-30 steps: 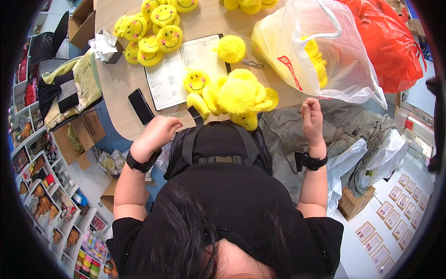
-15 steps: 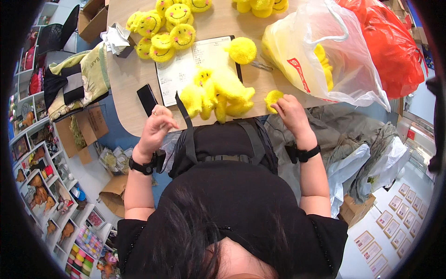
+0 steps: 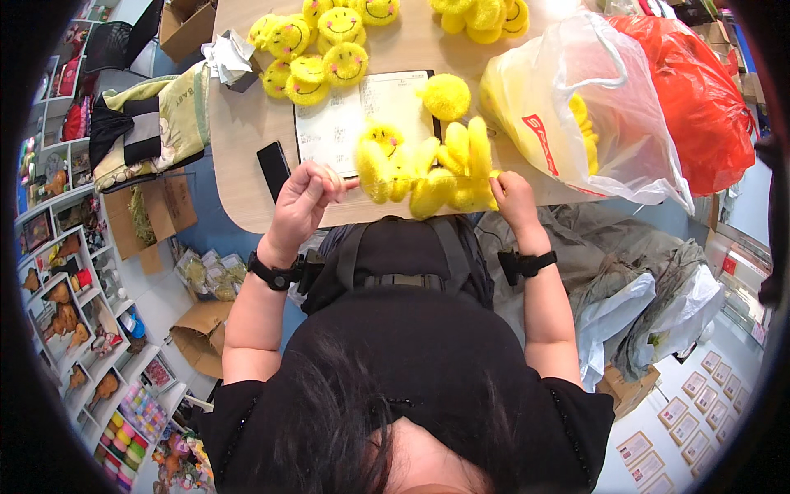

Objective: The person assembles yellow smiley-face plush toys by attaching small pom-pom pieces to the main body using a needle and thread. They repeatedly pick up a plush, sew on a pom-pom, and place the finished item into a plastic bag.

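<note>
A heap of fuzzy yellow plush pieces (image 3: pixel 432 185), one with a smiling face, lies at the table's near edge between my hands. At its right side my right hand (image 3: pixel 516 202) is closed in a pinch on a yellow plush piece (image 3: pixel 481 196), which blends into the heap. My left hand (image 3: pixel 306 202) is closed just left of the heap, fingertips pinched together and pointing at it. Whatever those fingers hold, if anything, is too small to make out. Beneath and behind the heap is a clipboard with written paper (image 3: pixel 329 132). A round yellow plush ball (image 3: pixel 446 97) rests on its right edge.
Several smiling yellow plush heads (image 3: pixel 321 49) are piled at the far left, more yellow plush (image 3: pixel 481 18) at the far middle. A white plastic bag (image 3: pixel 568 107) and a red bag (image 3: pixel 699 99) fill the right. A black phone (image 3: pixel 273 170) lies near the left edge.
My right hand has brought its yellow piece against the heap. My left hand has moved right, closer to the plush, its fingers drawn together. The view has shifted slightly.
</note>
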The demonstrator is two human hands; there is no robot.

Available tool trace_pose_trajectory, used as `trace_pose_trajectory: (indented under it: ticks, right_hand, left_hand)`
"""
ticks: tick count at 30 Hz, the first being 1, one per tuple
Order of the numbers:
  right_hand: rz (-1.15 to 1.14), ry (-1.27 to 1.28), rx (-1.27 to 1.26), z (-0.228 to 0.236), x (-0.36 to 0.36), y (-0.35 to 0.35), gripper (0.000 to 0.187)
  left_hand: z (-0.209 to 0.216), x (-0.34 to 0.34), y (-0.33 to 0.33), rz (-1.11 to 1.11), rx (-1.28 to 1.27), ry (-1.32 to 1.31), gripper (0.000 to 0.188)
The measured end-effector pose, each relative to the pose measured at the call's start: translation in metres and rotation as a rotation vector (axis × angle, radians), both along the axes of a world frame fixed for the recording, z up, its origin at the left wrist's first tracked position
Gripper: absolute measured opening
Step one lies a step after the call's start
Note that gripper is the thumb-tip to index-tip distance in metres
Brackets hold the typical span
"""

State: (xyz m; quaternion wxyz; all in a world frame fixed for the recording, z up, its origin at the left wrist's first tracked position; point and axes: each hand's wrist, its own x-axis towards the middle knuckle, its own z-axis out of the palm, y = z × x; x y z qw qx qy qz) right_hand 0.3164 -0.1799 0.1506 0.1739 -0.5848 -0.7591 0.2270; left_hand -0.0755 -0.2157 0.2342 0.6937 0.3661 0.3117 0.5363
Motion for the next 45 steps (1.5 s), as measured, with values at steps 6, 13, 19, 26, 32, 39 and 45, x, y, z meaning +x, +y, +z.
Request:
trace_pose_trajectory:
  ticks: [6,13,19,26,32,39,45]
  right_hand:
    - [0.02,-0.016,-0.026,0.024,-0.006,0.004,0.023]
    - [0.099,-0.011,-0.064,0.029,-0.021,-0.005,0.024]
    - [0.134,0.043,-0.024,0.03,-0.029,-0.002,0.023]
    - [0.221,0.033,-0.083,0.006,-0.044,0.001,0.021]
    - [0.261,-0.003,-0.156,-0.018,-0.057,0.005,0.024]
    - [0.234,0.007,-0.161,-0.034,-0.047,0.022,0.022]
    - [0.203,0.014,-0.158,-0.038,-0.031,0.028,0.023]
  left_hand:
    - [-0.022,-0.013,-0.004,-0.025,-0.12,0.556,0.015]
    - [-0.031,-0.003,-0.004,-0.069,0.333,1.114,0.024]
    - [-0.032,-0.008,-0.007,-0.216,0.259,1.385,0.024]
    - [-0.034,-0.012,-0.014,-0.187,0.098,1.526,0.029]
    - [-0.058,-0.001,-0.005,-0.083,0.178,1.505,0.048]
    - [-0.118,0.042,0.013,-0.775,0.56,1.659,0.045]
    - [-0.137,0.052,0.025,-0.929,0.437,1.738,0.039]
